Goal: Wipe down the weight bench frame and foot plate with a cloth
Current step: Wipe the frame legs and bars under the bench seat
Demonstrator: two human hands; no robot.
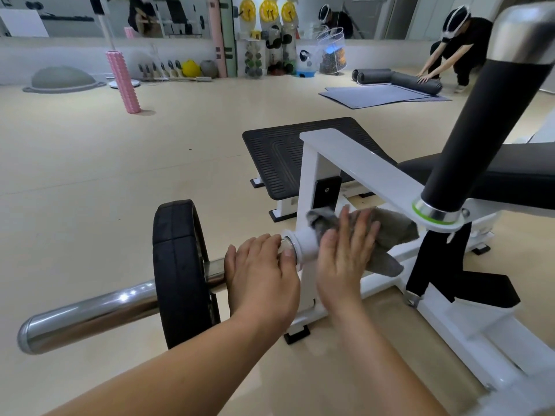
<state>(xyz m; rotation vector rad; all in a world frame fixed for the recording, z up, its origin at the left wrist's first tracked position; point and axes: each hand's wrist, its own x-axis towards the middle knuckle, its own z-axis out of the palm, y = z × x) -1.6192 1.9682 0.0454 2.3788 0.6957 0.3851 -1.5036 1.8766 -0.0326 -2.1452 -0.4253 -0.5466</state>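
Observation:
The white bench frame [354,163] stands at centre right, with its black ribbed foot plate [279,157] behind it. My right hand [345,259] lies flat with straight fingers on a grey cloth [390,232], pressing it against the frame's upright post beside the white pivot collar [306,244]. My left hand [261,277] curls over the chrome bar [90,313] just left of that collar, fingertips touching the collar's ring. A black weight plate [177,271] sits on the bar to the left of my left hand.
A black padded roller post [486,127] rises at the right above the black bench seat [510,175]. A pink foam roller [123,82] stands on the floor at back left. At back right a person [459,46] crouches over rolled grey mats [399,79].

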